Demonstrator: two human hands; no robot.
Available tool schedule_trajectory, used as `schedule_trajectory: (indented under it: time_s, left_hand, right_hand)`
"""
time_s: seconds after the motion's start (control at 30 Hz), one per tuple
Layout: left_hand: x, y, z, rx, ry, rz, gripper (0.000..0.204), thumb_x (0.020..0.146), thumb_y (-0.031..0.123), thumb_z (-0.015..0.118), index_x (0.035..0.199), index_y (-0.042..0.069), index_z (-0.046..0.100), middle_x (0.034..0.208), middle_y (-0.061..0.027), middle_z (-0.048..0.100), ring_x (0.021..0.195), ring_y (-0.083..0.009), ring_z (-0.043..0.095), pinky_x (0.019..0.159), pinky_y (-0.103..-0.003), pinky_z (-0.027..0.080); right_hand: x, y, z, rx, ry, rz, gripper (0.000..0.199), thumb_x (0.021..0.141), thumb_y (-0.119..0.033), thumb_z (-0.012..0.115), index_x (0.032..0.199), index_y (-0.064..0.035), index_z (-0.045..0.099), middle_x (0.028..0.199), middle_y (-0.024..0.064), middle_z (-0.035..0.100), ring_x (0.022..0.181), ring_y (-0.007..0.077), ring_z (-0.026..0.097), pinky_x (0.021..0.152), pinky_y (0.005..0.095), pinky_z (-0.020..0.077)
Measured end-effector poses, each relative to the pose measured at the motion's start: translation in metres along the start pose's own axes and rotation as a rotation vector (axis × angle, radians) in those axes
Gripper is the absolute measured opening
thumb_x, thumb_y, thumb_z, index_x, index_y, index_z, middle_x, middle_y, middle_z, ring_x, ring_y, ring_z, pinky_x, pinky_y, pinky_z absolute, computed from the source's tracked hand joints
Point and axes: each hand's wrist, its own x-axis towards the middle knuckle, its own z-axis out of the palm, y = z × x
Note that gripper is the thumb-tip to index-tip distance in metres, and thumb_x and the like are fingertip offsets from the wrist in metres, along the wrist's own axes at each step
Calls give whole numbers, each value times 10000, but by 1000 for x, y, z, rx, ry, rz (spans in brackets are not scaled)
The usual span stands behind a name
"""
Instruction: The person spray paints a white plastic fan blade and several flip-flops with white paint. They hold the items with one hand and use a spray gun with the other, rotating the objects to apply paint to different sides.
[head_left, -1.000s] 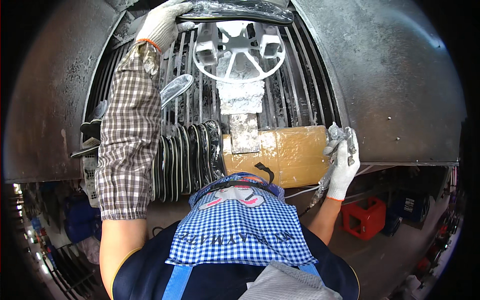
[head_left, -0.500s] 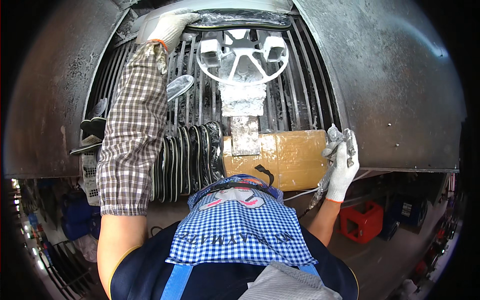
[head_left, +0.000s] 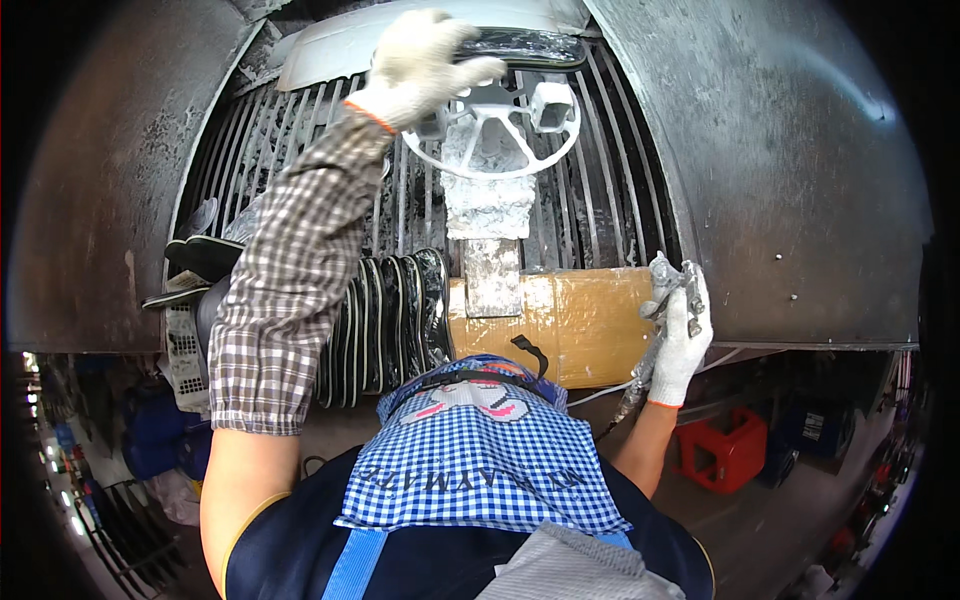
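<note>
My left hand point(head_left: 418, 72), in a white knit glove and slightly blurred, is raised above the left side of a white-coated wheel-shaped stand point(head_left: 552, 152). Its fingers are apart and nothing shows in them. Just beyond it, a long black shoe sole point(head_left: 525, 46) with a pale edge rests across the stand's far side; the hand covers its left end. At the right, my gloved right hand point(head_left: 687, 335) is closed round a grey, residue-caked spray gun point(head_left: 664, 283). Several black soles point(head_left: 400, 310) stand on edge in a row near my left forearm.
Metal slats point(head_left: 600, 180) lie under the stand, between tall metal side panels point(head_left: 770, 180). A tape-covered cardboard box point(head_left: 590, 325) sits close to my apron. More dark soles point(head_left: 205, 255) lie at the left beside a white plastic basket point(head_left: 184, 350). A red crate point(head_left: 722, 450) stands lower right.
My left hand has come off the black sole's left end and moved right and nearer, over the stand. My right hand still grips the spray gun in nearly the same place.
</note>
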Motion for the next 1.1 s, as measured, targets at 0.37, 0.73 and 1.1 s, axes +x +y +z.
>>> schedule_trajectory:
  time_s: [0.37, 0.73, 1.1]
  left_hand:
    - [27, -42, 42, 413, -142, 32, 277, 926, 298, 669, 1048, 63, 751, 1004, -171, 690, 981, -336, 685, 864, -458, 552]
    - [6, -59, 25, 178, -130, 111, 553, 849, -145, 587, 1348, 86, 643, 1351, -130, 632, 1165, -315, 671, 988, -375, 567]
    - [-108, -42, 19, -225, 831, -607, 564, 853, 16, 685, 1407, 2, 584, 1366, -188, 649, 1262, -281, 624, 1095, -419, 498]
  right_hand:
    - [-6, -5, 3, -12, -10, 26, 465, 1067, -121, 581, 1494, 40, 495, 1307, 134, 671, 978, 121, 644, 821, 283, 562]
    - [-1, -8, 14, 51, -18, 10, 505, 1055, -138, 607, 1507, 40, 468, 1081, 90, 692, 788, 99, 603, 737, 258, 521]
    - [5, -42, 41, 19, -136, -4, 500, 1056, -137, 596, 1505, 50, 478, 1134, 102, 699, 850, 106, 628, 783, 263, 528]
